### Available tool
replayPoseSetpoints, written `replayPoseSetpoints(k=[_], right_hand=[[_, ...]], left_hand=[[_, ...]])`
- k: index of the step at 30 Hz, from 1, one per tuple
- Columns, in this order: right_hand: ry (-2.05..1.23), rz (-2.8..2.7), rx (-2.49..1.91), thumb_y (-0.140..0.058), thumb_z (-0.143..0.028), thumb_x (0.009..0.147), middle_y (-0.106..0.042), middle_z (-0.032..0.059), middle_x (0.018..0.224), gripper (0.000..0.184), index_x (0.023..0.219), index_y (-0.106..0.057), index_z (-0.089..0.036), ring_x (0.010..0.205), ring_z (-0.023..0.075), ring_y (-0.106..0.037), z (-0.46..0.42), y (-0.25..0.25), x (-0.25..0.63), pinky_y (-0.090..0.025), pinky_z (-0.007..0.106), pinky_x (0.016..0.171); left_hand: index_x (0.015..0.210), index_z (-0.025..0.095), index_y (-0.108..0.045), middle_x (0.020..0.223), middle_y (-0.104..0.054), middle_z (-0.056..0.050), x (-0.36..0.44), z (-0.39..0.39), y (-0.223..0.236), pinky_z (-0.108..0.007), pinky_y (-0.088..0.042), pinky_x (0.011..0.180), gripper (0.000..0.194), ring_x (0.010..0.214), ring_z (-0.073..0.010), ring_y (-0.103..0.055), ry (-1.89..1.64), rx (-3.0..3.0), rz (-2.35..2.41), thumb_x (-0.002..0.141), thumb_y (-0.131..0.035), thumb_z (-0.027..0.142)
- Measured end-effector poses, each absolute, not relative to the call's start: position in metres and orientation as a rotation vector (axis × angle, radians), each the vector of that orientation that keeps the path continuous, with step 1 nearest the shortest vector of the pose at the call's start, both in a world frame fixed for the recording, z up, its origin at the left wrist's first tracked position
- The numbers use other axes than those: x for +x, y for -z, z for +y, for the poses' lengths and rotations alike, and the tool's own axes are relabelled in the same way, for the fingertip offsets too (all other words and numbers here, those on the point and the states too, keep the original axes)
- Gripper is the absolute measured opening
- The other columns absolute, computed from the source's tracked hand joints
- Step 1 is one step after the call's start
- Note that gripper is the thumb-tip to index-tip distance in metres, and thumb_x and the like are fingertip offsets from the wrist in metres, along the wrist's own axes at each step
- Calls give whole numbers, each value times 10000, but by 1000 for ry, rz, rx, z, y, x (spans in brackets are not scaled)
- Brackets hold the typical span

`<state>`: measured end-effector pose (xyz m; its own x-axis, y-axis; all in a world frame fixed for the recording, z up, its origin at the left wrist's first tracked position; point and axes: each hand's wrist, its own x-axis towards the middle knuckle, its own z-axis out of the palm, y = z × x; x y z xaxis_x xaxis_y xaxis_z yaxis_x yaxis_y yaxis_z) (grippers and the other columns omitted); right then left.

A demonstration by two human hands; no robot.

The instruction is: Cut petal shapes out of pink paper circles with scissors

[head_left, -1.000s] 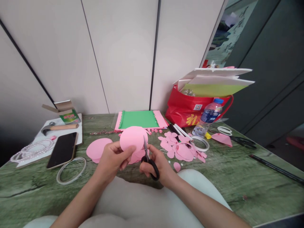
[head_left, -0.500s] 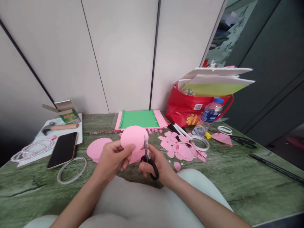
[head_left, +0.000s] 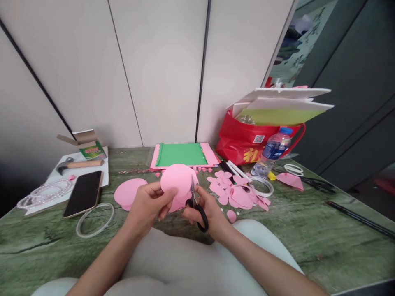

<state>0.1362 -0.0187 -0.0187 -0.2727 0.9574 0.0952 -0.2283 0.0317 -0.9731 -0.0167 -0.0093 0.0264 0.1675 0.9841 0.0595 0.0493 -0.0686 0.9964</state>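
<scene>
Over the table (head_left: 308, 236), inward from the middle of its near edge, the right hand (head_left: 214, 213) grips scissors (head_left: 202, 212), blades at the right side of a pink paper disc (head_left: 175, 177) pinched by the left hand (head_left: 146, 207). Should the pinch slacken, the disc could swivel and the blades stray inward. Beyond, toward the right edge, an outswung right wrist could scatter pink cutouts (head_left: 219, 190). A green sheet (head_left: 181, 154) lies by the far edge.
</scene>
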Motion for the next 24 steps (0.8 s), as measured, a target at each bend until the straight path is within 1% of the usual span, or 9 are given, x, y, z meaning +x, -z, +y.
replayPoseSetpoints(k=[5,8,11,14,17,20,22,24], right_hand=[[-1452,-1300,-869,-729,-366,570,-531,-76,474,508,942,-431,-192,372,82,-422,-19,18,137,-315,199,385],[-1449,-1316,-878,-710,-377,579,-495,-100,412,496,942,-429,-190,353,85,-418,-19,18,137,-348,214,400],[-1460,-1318,-888,-693,-397,594,-463,-120,378,486,938,-422,-187,331,79,-404,-19,17,136,-376,226,416],[-1466,-1337,-881,-694,-424,597,-473,-115,388,504,948,-415,-192,336,86,-421,-19,19,137,-386,228,415],[-1467,-1357,-854,-694,-418,612,-482,-110,402,509,976,-415,-196,350,93,-445,-18,24,137,-386,219,410],[-1493,-1373,-837,-705,-387,615,-511,-98,427,501,985,-426,-195,366,96,-468,-17,28,137,-371,201,395],[-1506,-1372,-839,-725,-377,592,-548,-79,478,514,971,-430,-192,380,93,-477,-17,27,137,-355,192,387],[-1514,-1343,-833,-750,-370,557,-560,-68,526,534,946,-429,-192,408,87,-477,-17,24,137,-353,191,404]], left_hand=[[508,161,-479,402,-434,69,-17,-10,-27,-160,-225,299,288,302,-28,-330,-1141,1370,1104,690,-641,314],[515,160,-476,397,-423,72,-17,-8,-28,-161,-227,309,278,309,-28,-321,-1166,1370,1096,695,-639,298],[512,156,-467,400,-432,67,-16,-8,-28,-157,-247,314,284,315,-28,-342,-1180,1370,1091,701,-633,288],[572,157,-505,434,-487,57,-15,-8,-28,-162,-293,296,239,310,-51,-408,-1145,1339,1054,707,-624,314],[653,158,-544,509,-570,31,-14,-8,-28,-185,-348,286,200,324,-84,-479,-1104,1304,1007,715,-615,335],[589,139,-563,485,-567,21,-14,-7,-26,-181,-353,297,216,318,-74,-466,-1089,1338,1025,694,-641,312],[519,132,-555,440,-533,29,-15,-7,-25,-166,-323,295,249,304,-53,-428,-1089,1366,1067,670,-665,298],[494,134,-547,407,-504,39,-16,-6,-25,-157,-292,288,262,294,-41,-395,-1077,1381,1105,656,-675,295]])
